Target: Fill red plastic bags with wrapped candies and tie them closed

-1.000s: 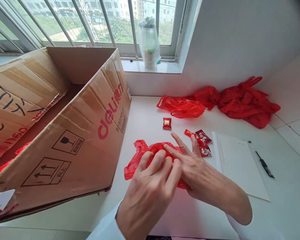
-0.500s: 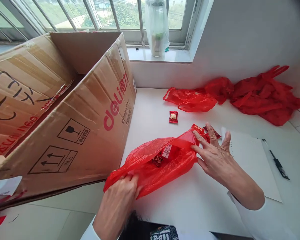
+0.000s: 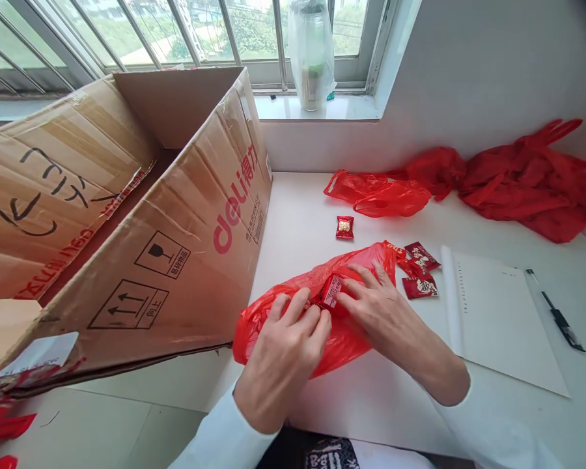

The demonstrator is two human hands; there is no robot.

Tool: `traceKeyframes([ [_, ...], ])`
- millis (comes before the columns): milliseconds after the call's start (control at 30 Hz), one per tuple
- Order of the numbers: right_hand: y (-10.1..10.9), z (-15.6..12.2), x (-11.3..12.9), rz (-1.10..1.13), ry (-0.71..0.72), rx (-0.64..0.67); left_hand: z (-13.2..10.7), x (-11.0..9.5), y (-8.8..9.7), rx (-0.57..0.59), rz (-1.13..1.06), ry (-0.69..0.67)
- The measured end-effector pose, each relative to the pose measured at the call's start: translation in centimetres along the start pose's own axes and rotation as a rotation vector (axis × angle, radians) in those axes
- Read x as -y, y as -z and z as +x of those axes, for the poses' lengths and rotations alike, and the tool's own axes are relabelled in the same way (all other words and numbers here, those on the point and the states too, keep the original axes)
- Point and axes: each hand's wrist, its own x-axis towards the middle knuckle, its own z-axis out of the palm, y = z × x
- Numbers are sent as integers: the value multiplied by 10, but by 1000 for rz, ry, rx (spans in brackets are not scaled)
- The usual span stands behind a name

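A red plastic bag [image 3: 293, 306] lies on the white counter [image 3: 293, 228] in front of me, with small red packets showing through it. My left hand [image 3: 286, 348] rests on the bag, fingers curled and pressing its plastic. My right hand [image 3: 376, 306] lies on the bag too, and its fingertips pinch a red and white candy packet [image 3: 331, 290] inside the film. Three loose red candy packets [image 3: 420, 270] lie just right of the bag, and a single gold-faced one [image 3: 344, 227] lies behind it.
A big open cardboard box [image 3: 141, 215] leans at the left. More red bags [image 3: 469, 182] are heaped along the back wall. A white paper sheet [image 3: 498, 319] and a black pen [image 3: 559, 319] lie at the right. A wrapped jar [image 3: 313, 52] stands on the windowsill.
The bag was pulled out long between my two hands half a second ago. Both hands have come back together on its middle, and my right fingers now pinch a packet.
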Motion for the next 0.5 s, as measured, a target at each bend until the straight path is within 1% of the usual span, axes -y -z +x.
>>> traceKeyframes([
  [100, -13, -10, -11, -31, -66, -3, -2, 14, -23, 210, 37, 256],
  [133, -15, -14, -17, -42, -83, -11, -5, 19, -27, 257, 41, 326],
  [200, -17, -22, -29, -73, -121, -27, -13, 29, -28, 295, 43, 396],
  [267, -16, -26, -38, -114, -172, -24, -17, 36, -26, 267, 39, 404],
  [367, -12, -26, -49, -179, -240, -32, -13, 39, -26, 179, 28, 379],
  [433, -10, -25, -54, -211, -262, -53, -7, 37, -31, 116, 24, 373],
  [500, -11, -24, -57, -231, -270, -60, -1, 35, -39, 82, 20, 382],
])
